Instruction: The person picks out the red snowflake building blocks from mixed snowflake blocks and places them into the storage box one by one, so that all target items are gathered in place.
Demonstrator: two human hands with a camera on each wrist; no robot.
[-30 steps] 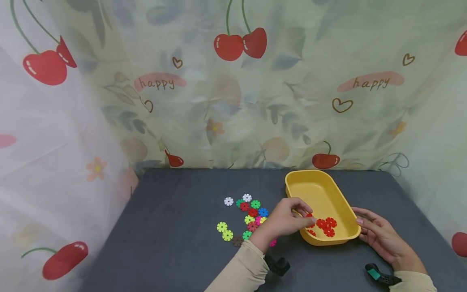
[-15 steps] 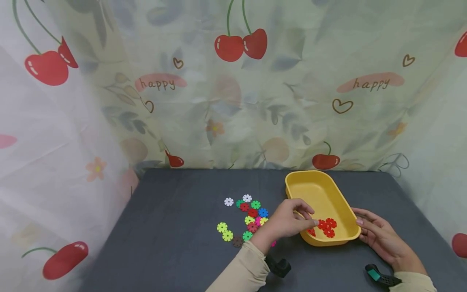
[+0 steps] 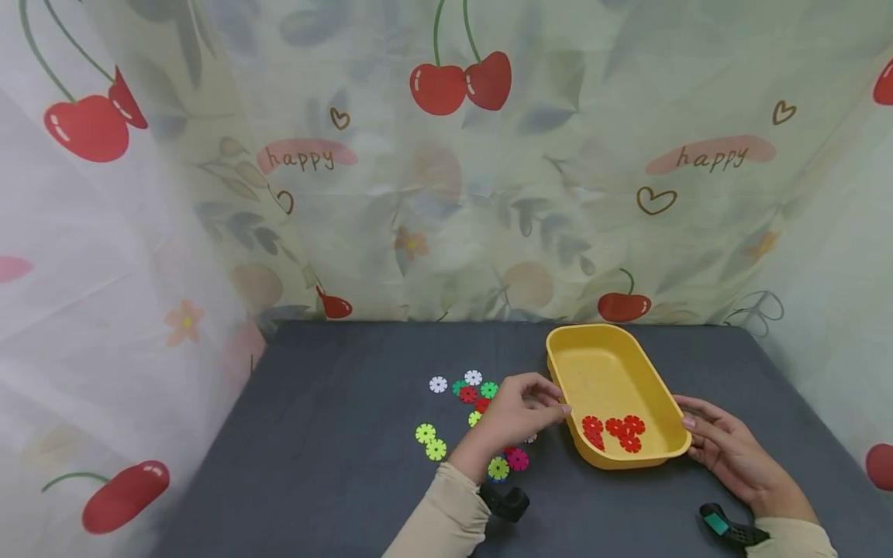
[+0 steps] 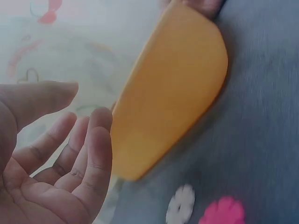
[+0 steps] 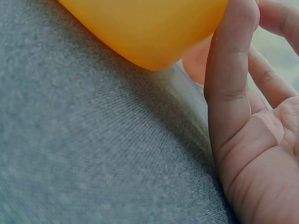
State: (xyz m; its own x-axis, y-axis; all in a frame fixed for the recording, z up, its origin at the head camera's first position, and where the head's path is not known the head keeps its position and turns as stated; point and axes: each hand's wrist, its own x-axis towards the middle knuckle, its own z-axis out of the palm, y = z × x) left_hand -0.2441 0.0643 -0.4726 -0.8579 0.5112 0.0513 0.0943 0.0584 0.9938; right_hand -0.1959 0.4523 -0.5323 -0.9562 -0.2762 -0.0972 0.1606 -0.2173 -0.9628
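Observation:
Several red notched plastic building discs (image 3: 630, 425) lie in the near end of a yellow tray (image 3: 607, 372). Just outside the tray's left rim hovers my left hand (image 3: 512, 415), its fingers loosely bent. The left wrist view shows a gap between the thumb and fingers of the left hand (image 4: 60, 158), with nothing held. At the tray's right side, my right hand (image 3: 729, 449) touches the outer edge near the near corner. Its nearest finger (image 5: 229, 79) stands fairly straight against the yellow wall in the right wrist view. My left hand and forearm hide some loose discs.
Mixed-colour discs lie on the dark table left of the tray, including a white disc (image 3: 438, 384), a yellow-green disc (image 3: 425, 433) and a magenta disc (image 3: 517, 459). A patterned cloth (image 3: 446, 170) hangs along the table's back and sides.
My left hand has let go of a red disc into the tray and drawn back left past the rim. More red discs now show there. The right hand stays at the tray.

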